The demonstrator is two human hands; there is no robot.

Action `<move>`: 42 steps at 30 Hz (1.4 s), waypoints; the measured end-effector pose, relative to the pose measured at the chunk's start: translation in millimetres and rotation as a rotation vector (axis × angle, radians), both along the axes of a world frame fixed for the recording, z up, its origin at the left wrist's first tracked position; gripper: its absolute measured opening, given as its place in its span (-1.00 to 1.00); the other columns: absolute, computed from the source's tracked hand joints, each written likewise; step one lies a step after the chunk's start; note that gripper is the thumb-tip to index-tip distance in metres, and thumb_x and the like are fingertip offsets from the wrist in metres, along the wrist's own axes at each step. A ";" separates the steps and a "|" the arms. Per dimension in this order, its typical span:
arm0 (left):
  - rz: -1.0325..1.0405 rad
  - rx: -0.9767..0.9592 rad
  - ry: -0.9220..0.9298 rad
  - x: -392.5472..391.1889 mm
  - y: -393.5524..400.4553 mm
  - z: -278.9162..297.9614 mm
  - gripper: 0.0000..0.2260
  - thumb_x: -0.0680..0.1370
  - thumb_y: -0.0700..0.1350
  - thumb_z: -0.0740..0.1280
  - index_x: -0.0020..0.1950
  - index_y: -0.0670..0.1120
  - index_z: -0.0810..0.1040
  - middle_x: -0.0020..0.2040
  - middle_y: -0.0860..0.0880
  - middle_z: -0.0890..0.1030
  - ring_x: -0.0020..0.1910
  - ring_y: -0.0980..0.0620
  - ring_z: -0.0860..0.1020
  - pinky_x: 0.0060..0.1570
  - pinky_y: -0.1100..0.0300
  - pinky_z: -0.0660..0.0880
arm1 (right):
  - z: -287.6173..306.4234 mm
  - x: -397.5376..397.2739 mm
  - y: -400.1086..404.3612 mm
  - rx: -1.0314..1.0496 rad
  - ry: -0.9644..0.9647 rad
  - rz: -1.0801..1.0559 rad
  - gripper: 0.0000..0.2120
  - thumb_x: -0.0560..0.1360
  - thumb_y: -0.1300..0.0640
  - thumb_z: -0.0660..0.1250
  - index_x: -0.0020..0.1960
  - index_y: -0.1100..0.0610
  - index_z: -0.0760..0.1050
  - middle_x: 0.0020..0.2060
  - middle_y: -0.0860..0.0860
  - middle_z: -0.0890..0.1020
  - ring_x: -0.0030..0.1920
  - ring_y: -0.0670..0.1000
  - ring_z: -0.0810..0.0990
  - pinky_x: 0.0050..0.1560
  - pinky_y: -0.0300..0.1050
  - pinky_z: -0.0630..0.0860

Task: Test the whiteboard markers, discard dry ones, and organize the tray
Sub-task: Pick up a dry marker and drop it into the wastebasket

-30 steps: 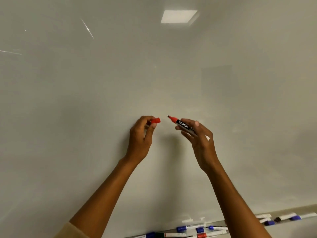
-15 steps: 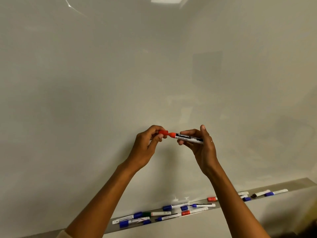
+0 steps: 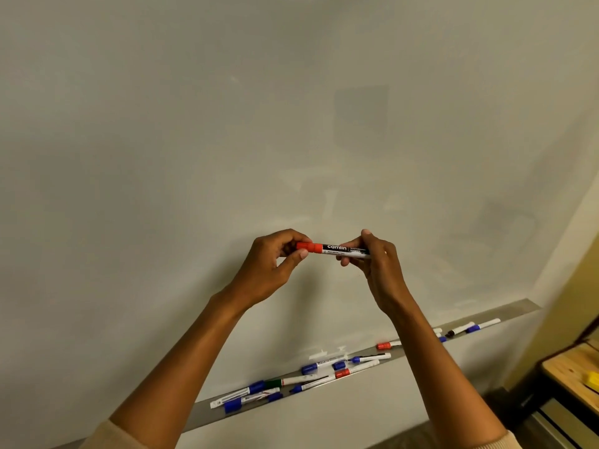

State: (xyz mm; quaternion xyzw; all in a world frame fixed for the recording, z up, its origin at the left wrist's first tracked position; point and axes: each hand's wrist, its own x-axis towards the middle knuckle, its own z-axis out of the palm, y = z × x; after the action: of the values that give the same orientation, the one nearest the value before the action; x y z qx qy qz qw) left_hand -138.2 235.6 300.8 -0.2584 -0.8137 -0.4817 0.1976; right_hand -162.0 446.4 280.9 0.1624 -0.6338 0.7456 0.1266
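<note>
A red whiteboard marker (image 3: 337, 249) with a black "camlin" label is held level in front of the whiteboard (image 3: 227, 124). My right hand (image 3: 377, 264) grips its barrel. My left hand (image 3: 275, 264) pinches the red cap (image 3: 306, 246), which sits on the marker's left end. Below, the grey tray (image 3: 505, 314) along the board's bottom edge holds several loose markers, blue-capped (image 3: 311, 368), red-capped (image 3: 343, 373) and one green (image 3: 274, 383), lying at mixed angles.
At the lower right stands a wooden table (image 3: 570, 367) with a yellow object (image 3: 591, 379) on it. A yellowish wall (image 3: 577, 254) borders the board on the right. More markers (image 3: 479, 327) lie at the tray's right end.
The cap and marker, held apart a second ago, have come together and the cap now sits on the tip. Both hands dropped lower in the view, which tilted down, showing more tray.
</note>
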 end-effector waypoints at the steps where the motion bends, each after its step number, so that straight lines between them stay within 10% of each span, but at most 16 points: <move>1: -0.024 -0.003 -0.021 2.2 -3.1 -0.7 -0.88 0.58 -0.19 0.35 0.09 -0.02 0.60 -0.19 0.21 0.60 -0.15 0.14 0.58 -0.06 0.34 0.51 | -1.7 3.5 -3.3 -0.012 -0.008 -0.012 -0.48 0.71 0.10 0.03 -0.23 0.21 0.64 -0.34 0.19 0.67 -0.21 0.04 0.67 -0.02 -0.15 0.58; 8: -0.120 -0.068 -0.131 10.1 15.4 -18.8 -0.77 0.49 0.02 0.45 0.08 -0.04 0.58 -0.17 -0.03 0.64 -0.16 -0.01 0.61 -0.11 0.10 0.60 | -13.0 26.1 -22.9 -0.065 -0.097 0.055 -0.46 0.70 0.12 0.07 -0.31 0.17 0.66 -0.39 0.16 0.64 -0.33 0.04 0.62 -0.16 -0.17 0.59; 24: -0.306 0.063 -0.284 0.9 113.7 -103.6 -0.85 0.54 -0.06 0.41 0.03 -0.09 0.56 -0.07 0.00 0.64 -0.03 0.07 0.62 -0.04 0.30 0.58 | -88.0 58.4 46.8 -0.008 -0.224 -0.147 -0.70 0.60 0.00 0.29 -0.11 0.24 0.53 -0.19 0.32 0.60 -0.13 0.17 0.63 0.00 -0.02 0.65; 35: -0.217 -0.555 -0.166 -9.2 264.2 -235.3 -0.42 0.61 0.20 0.15 0.57 0.05 0.08 0.59 0.00 0.10 0.57 -0.01 0.05 0.52 -0.03 0.11 | -204.8 75.4 237.6 0.615 -0.270 -0.421 -0.72 0.59 -0.05 0.34 0.29 -0.08 0.57 0.12 -0.19 0.67 0.10 -0.19 0.63 0.13 -0.07 0.59; 42: -0.207 -0.891 -0.229 -8.9 361.9 -282.1 -0.19 0.43 0.44 -0.26 0.60 0.06 -0.12 0.61 -0.02 -0.19 0.57 -0.08 -0.23 0.52 -0.21 -0.15 | -275.8 106.3 335.5 0.830 -0.509 -0.545 -0.48 0.58 -0.16 0.29 0.49 -0.03 0.37 0.39 -0.08 0.51 0.37 -0.03 0.46 0.37 -0.07 0.34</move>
State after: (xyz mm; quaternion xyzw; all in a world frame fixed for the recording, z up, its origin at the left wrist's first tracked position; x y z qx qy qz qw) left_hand -147.1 597.5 18.7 -0.3430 -0.9277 -0.1284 -0.0727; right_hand -55.7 782.0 5.1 -0.1561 -0.9039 0.3894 0.0832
